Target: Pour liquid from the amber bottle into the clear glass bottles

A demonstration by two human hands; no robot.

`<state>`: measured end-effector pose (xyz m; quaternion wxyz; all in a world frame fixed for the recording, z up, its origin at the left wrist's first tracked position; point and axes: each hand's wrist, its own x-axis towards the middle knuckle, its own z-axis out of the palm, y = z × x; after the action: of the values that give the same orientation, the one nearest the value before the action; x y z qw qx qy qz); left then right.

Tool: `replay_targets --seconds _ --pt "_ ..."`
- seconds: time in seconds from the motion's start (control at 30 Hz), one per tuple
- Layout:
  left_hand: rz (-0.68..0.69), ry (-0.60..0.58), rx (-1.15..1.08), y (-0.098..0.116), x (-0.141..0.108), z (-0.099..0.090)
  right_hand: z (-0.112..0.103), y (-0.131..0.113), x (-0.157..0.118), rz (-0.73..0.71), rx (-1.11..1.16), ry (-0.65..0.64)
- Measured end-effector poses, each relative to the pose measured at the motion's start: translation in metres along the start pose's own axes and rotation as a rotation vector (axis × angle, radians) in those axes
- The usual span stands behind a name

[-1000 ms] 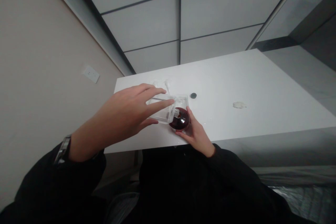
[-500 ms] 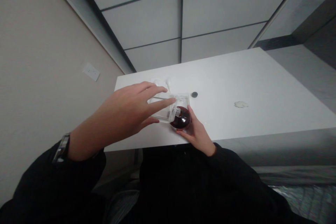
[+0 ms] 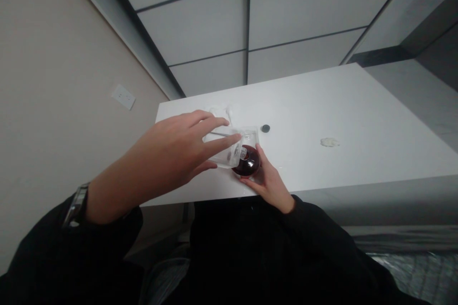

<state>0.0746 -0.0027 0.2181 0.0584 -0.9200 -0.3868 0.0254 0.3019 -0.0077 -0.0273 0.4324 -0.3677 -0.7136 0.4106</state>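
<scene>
My left hand [image 3: 179, 145] is closed around a clear, box-shaped container [image 3: 222, 158], tipped on its side with its right end over the mouth of a round bottle. Dark red-brown liquid shows in this round bottle [image 3: 250, 164]. Whether anything flows between the two is too blurred to tell. Around the bottle's right side curl the fingers and thumb of my right hand [image 3: 269, 177]. Just behind the bottle lies a clear tray-like piece [image 3: 252, 132], partly hidden. A small dark round cap [image 3: 265, 128] rests on the table to its right.
The white table [image 3: 304, 105] runs off to the right, with a crumpled whitish wad [image 3: 329, 142] on it. Small clear pieces [image 3: 229, 113] lie beyond my left fingers. A wall with an outlet [image 3: 123, 97] stands at left, and panelled doors [image 3: 211, 28] rise behind the table.
My left forearm has shifted very slightly to the left, and the view has moved a little. Both hands keep their hold on the container and the bottle.
</scene>
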Motion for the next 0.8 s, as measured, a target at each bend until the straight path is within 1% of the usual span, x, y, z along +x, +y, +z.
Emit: replay_targets --seconds 0.27,0.4,0.6,0.8 --pt "0.040 0.019 0.064 0.0006 0.0020 -0.0021 0.0002 0.0014 -0.0005 -0.015 -0.015 0.008" --pt "0.043 0.028 0.059 0.0014 0.0019 -0.0032 0.0009 0.0014 -0.0002 -0.021 -0.011 0.002" --pt "0.050 0.000 0.083 0.0033 0.0033 -0.0052 0.0010 0.0014 0.0000 -0.027 -0.012 0.009" --pt "0.049 0.005 0.082 0.0039 0.0032 -0.0059 -0.0002 0.0003 0.0004 -0.014 -0.005 0.000"
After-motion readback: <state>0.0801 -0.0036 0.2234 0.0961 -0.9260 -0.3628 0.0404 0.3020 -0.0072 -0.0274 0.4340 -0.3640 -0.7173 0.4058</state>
